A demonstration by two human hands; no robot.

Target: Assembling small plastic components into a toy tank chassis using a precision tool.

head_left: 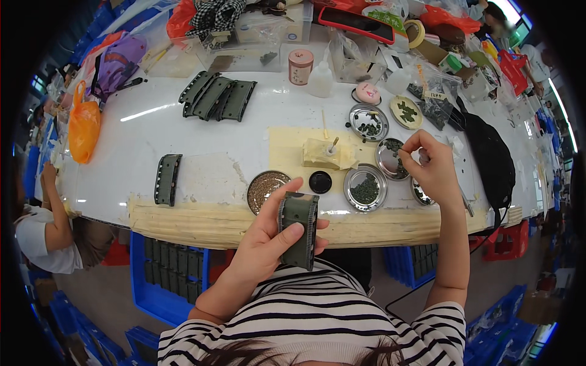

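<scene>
In my left hand [261, 244] is a dark green curved part with toothed long edges [299, 235], held upright in front of my striped shirt with the thumb across its face. My right hand [433, 169] hovers at a round metal dish of small green pieces [381, 166], thumb and forefinger pinched together. Whatever sits between those fingertips is too small to make out. Beside that dish stand another metal dish with fine green pieces [348, 198] and one with dark bits [354, 125]. A dish of brownish grains [250, 194] lies beyond my left hand.
Several similar green parts [217, 97] lie in a row at the back left, and a single one [166, 179] near the front edge. A tape-covered block with a peg [326, 154] stands mid-table. A black bag [488, 158] lies right; a blue crate [139, 268] sits below left.
</scene>
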